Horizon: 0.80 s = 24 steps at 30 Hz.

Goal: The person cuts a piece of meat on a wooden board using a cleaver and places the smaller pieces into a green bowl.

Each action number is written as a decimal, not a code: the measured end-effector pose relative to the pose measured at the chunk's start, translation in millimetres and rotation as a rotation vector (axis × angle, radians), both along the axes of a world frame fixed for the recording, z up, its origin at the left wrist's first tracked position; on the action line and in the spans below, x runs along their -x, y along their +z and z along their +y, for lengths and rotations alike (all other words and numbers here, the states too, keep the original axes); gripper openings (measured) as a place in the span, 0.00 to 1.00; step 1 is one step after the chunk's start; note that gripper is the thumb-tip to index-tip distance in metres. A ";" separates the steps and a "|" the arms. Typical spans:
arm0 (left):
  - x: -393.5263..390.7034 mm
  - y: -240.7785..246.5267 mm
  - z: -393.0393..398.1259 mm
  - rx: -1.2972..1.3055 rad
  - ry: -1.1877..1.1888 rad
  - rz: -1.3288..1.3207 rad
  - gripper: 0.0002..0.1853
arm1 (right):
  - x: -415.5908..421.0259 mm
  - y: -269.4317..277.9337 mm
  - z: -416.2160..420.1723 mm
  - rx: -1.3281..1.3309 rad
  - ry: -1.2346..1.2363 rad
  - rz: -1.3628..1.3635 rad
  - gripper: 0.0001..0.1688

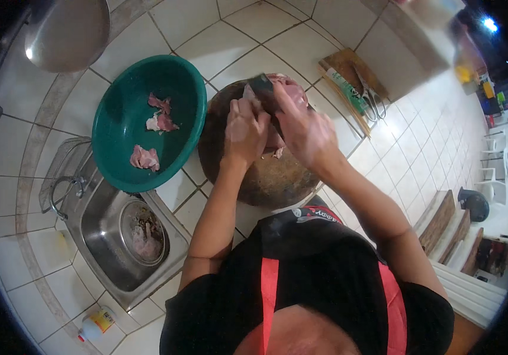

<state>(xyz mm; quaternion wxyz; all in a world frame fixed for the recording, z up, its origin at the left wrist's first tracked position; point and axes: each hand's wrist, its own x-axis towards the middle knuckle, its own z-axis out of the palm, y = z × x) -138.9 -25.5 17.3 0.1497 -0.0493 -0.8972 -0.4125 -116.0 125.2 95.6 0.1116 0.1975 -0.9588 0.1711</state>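
A round wooden chopping block (280,182) stands before me on the tiled counter. My right hand (309,135) grips a broad dark-bladed knife, probably a cleaver (260,86), its handle hidden in the fist. Beside the blade, the curled fingers of my left hand (243,131) hold a piece of raw meat (250,94), mostly covered by the hand. A larger cut of raw meat (296,93) lies at the block's far side, partly behind my right hand. More meat (274,141) shows between my wrists, with small scraps by it.
Left of the block, a green plastic basin (107,120) holds a few meat pieces. Below it is a steel sink (107,235) containing a round dish with scraps. Scissors (371,104) and a small wooden board (349,60) lie right. A plastic bottle (96,324) stands near the sink.
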 end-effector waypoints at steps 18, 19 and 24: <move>20.1 -6.1 -19.9 -0.139 -0.067 -0.242 0.21 | 45.6 -9.2 -19.2 0.226 0.070 0.220 0.16; 18.4 -0.4 -17.9 -0.202 -0.046 -0.277 0.22 | 44.0 -9.7 -17.8 0.256 0.078 0.253 0.16; 19.0 -0.5 -12.8 0.034 -0.008 -0.224 0.19 | 35.7 -19.0 -11.0 0.173 0.059 0.234 0.24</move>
